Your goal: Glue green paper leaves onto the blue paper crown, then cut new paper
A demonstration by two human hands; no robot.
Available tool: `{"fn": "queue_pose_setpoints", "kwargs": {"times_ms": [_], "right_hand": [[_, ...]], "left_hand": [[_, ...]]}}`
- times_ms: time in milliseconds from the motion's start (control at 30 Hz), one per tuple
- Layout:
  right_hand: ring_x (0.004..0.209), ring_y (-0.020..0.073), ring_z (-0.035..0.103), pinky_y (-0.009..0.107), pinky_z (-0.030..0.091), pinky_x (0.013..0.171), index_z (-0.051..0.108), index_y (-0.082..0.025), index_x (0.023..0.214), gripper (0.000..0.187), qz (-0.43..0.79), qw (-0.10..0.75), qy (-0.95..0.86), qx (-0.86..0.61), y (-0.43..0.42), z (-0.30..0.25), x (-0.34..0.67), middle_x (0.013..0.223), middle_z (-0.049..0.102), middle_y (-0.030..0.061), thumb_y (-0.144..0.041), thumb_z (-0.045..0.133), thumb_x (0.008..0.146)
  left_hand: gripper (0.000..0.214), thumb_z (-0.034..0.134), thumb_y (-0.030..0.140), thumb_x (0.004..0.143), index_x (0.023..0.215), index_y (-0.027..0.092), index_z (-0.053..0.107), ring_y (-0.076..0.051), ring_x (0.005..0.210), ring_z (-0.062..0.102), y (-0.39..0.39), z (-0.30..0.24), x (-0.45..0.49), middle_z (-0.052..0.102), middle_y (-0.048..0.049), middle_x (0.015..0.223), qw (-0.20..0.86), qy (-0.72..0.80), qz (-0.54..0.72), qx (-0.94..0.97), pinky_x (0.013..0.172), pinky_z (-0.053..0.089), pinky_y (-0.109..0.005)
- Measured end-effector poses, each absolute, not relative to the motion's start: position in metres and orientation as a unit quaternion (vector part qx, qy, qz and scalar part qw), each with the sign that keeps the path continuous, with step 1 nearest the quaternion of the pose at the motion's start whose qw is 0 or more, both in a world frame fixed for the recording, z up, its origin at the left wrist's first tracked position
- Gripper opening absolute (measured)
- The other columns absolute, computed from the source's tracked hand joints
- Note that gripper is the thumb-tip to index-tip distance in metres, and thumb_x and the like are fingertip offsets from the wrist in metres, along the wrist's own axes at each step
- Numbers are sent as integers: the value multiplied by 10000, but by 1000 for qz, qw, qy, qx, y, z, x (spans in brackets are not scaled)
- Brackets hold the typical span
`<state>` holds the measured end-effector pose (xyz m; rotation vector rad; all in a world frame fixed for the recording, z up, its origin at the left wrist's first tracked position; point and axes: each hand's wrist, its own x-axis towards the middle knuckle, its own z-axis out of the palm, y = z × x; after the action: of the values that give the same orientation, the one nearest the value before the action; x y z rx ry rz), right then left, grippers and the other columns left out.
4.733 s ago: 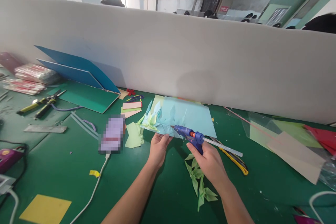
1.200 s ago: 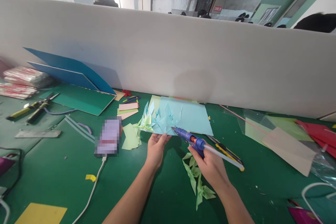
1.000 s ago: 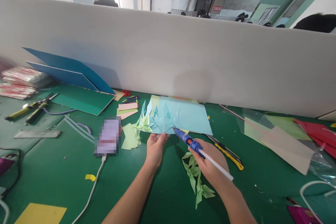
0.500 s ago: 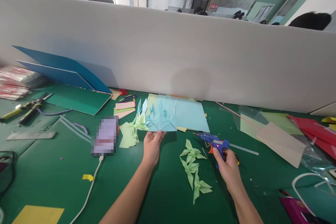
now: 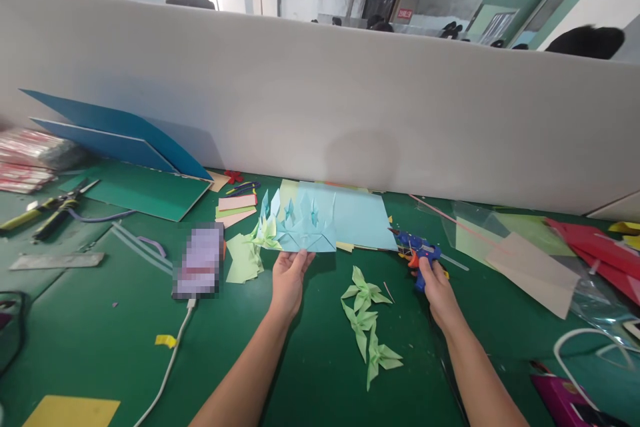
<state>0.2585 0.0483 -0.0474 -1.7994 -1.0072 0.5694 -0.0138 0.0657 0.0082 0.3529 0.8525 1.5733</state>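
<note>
My left hand [image 5: 291,275] pinches the lower edge of a light blue folded paper crown [image 5: 305,233], which has upright points and a pale green paper flower [image 5: 266,232] at its left end. In my right hand [image 5: 440,290] is a blue hot glue gun [image 5: 419,248] with an orange trigger; its nozzle points left and a clear glue stick [image 5: 455,262] sticks out behind. Between my forearms several green folded paper flowers [image 5: 363,290] lie on the table. Behind the crown rests a flat light blue sheet [image 5: 367,217].
On the green table [image 5: 240,360] a phone [image 5: 199,260] with a white cable lies left, near green paper pieces [image 5: 243,260]. Pliers [image 5: 63,207] and blue boards [image 5: 115,140] are farther left. Paper sheets [image 5: 533,270] lie right. A white partition [image 5: 300,100] stands behind.
My right hand has lifted the glue gun slightly upward and to the right, turning its nozzle. My left hand and the crown have hardly moved.
</note>
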Motion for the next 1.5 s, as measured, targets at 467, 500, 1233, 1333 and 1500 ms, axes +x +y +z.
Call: {"fn": "queue_pose_setpoints", "kwargs": {"times_ms": [467,500,1233,1333,1500], "right_hand": [[652,253,552,350,429,575,476,-228,685,442,95,334,-469,-812,9,-38,279,657,559,80,-659,385,726],[655,248,554,347,434,574,464,-229,700,422,80,331,-472,-813,8,-41,277,679,563,82,-643,392,737],[844,246,604,351,488,633,549,-250,811,160,162,235,-761,-583,11,0,183,902,633,60,-125,452,791],[864,256,599,359,490,641,546,-250,812,131,169,216,-762,-587,11,3,183,909,631,61,-134,499,771],[819,248,581,348,474,628,522,-240,753,87,185,224,-751,-593,14,10,177,862,626,58,-159,492,764]], "left_hand": [[344,855,285,458,660,158,607,-121,689,635,66,7,-14,669,15,670,614,373,676,163,773,537,-290],[347,857,286,454,662,159,610,-120,687,634,66,7,-15,668,16,667,614,374,676,163,773,536,-290],[323,836,222,482,609,167,545,-157,732,647,64,10,-12,600,43,573,617,369,677,157,841,508,-355],[334,837,241,496,572,170,520,-160,744,648,64,8,-12,580,49,546,619,367,675,162,842,510,-354],[325,840,264,500,607,166,549,-149,737,647,63,6,-13,594,48,569,620,368,672,170,821,518,-327]]}}
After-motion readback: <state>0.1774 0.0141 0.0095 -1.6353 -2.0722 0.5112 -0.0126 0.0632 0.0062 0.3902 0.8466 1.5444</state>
